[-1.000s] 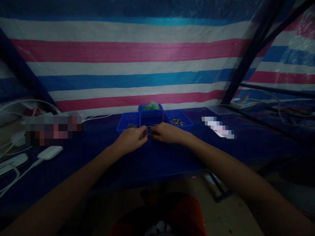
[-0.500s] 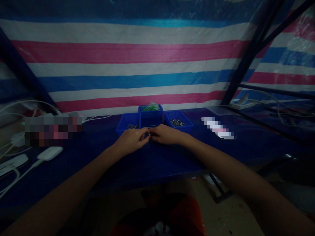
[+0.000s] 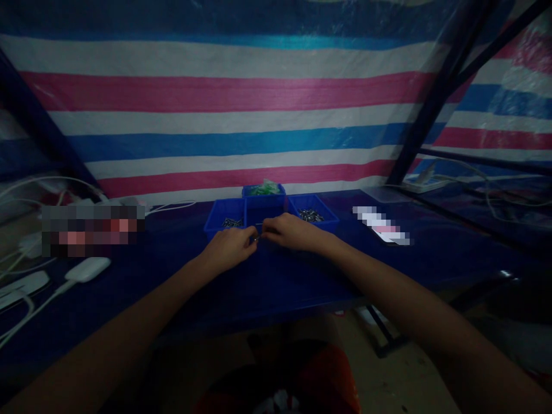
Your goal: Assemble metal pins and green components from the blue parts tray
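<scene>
My left hand (image 3: 230, 246) is closed in a pinch on a small shiny metal piece (image 3: 257, 238), too small and dark to name. Close by on the right, my right hand (image 3: 288, 231) has its fingers pressed together, their tips near that piece. Whether they hold anything I cannot make out. Just beyond the hands stand blue plastic bins. The left bin (image 3: 212, 219) and the right bin (image 3: 333, 217) contain small metal parts (image 3: 310, 215). Between them is a middle bin (image 3: 265, 202), partly hidden by my right hand. A back bin (image 3: 246, 190) has green plastic pieces (image 3: 265, 188) in it.
A phone-like item (image 3: 382, 225), partly blurred out, lies to the right on the blue table (image 3: 259, 287). At left are a white adapter (image 3: 88, 269), cables and a pixelated object (image 3: 92, 230). Striped sheeting (image 3: 259, 92) and blue metal posts (image 3: 425, 109) stand behind.
My hands have moved slightly apart, the right one up and away, the left one a little left. More of the small metal piece shows at my left fingertips.
</scene>
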`<state>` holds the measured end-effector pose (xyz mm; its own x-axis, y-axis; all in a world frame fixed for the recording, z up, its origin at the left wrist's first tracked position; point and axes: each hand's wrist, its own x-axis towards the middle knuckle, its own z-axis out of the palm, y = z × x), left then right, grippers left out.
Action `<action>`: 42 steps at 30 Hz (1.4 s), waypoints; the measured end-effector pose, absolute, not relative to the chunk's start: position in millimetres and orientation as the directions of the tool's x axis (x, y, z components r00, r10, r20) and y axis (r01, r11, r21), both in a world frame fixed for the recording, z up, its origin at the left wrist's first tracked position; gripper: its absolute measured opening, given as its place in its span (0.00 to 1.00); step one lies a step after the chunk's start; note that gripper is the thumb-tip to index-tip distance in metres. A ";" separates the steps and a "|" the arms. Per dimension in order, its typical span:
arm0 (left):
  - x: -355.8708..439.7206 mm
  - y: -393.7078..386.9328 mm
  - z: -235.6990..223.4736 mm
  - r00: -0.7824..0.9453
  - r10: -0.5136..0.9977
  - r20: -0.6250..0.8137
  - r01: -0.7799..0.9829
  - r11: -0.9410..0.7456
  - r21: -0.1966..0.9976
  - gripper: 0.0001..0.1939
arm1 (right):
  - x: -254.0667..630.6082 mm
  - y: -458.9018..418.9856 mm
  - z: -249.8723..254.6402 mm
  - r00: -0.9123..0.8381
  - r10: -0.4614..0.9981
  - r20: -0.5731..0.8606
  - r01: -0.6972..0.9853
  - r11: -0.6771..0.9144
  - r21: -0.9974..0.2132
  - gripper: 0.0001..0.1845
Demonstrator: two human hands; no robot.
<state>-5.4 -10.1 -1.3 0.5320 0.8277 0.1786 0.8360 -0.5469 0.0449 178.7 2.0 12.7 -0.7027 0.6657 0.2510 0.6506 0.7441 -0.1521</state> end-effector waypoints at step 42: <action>-6.5 -8.5 0.3 0.511 0.841 0.176 0.822 -0.538 0.184 0.12 | 179.5 0.2 15.3 -0.694 0.665 0.275 0.651 0.743 -0.153 0.08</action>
